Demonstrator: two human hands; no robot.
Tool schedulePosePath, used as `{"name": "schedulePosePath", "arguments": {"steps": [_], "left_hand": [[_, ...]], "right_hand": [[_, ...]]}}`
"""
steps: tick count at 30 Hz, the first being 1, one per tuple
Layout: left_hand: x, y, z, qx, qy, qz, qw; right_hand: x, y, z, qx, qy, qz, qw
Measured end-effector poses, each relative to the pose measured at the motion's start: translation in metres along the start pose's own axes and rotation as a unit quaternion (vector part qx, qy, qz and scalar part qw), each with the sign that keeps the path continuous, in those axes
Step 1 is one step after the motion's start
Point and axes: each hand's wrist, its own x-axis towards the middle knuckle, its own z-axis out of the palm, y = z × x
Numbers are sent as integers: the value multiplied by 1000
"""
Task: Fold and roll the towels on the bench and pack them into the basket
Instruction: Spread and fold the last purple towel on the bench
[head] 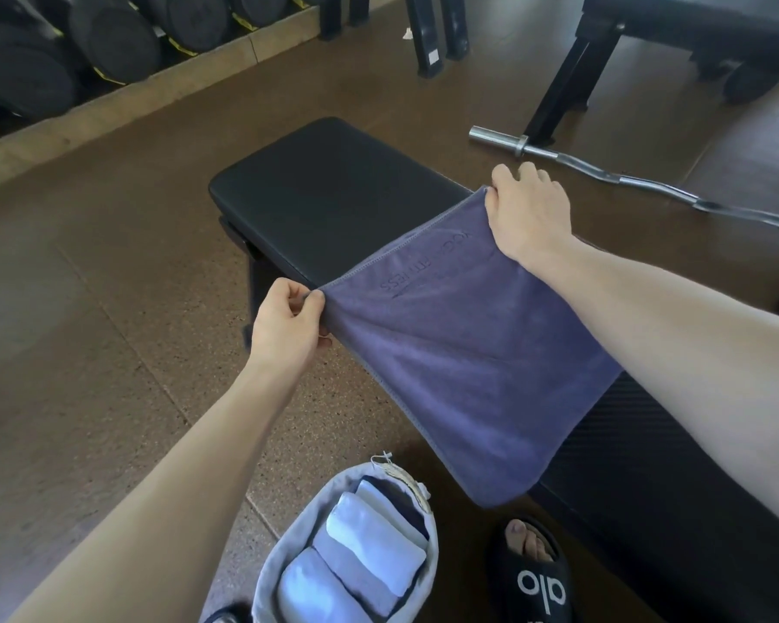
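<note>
Both hands, left and right, pinch the towel's far corners (arms outstretched).

Purple towel, black bench, grey basket.

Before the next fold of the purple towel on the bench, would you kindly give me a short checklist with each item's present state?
1. Left hand pinches the near corner of the purple towel: ok.
2. Right hand holds the far corner: ok.
3. Edge between the hands pulled straight: ok.
4. Towel lying flat on the bench: not ok, one end hangs off the side.
5. Space left in the basket beside the rolled towels: cannot tell.
</note>
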Motion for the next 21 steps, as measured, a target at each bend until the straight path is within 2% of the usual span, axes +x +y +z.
{"name": "schedulePosePath", "arguments": {"steps": [4,9,13,15,17,19,21], "left_hand": [[0,1,0,-7,21,2,1000],[2,0,-1,-6,31,-20,999],[-3,2,5,-47,23,-74,996],[-11,3,9,-70,-10,-113,991],[-26,3,14,-62,-64,-144,986],[-47,2,15,-45,-128,-179,974],[-68,1,17,-44,-200,-209,956]], "right_hand": [[2,0,1,38,-25,36,998],[1,-1,1,10,-17,36,999],[-1,-2,-11,-66,72,-21,995],[-9,-1,-23,-29,112,-40,992],[-24,7,-33,42,113,-27,992],[-47,24,-40,75,74,-2,994],[-73,51,-42,60,23,28,998]]}}
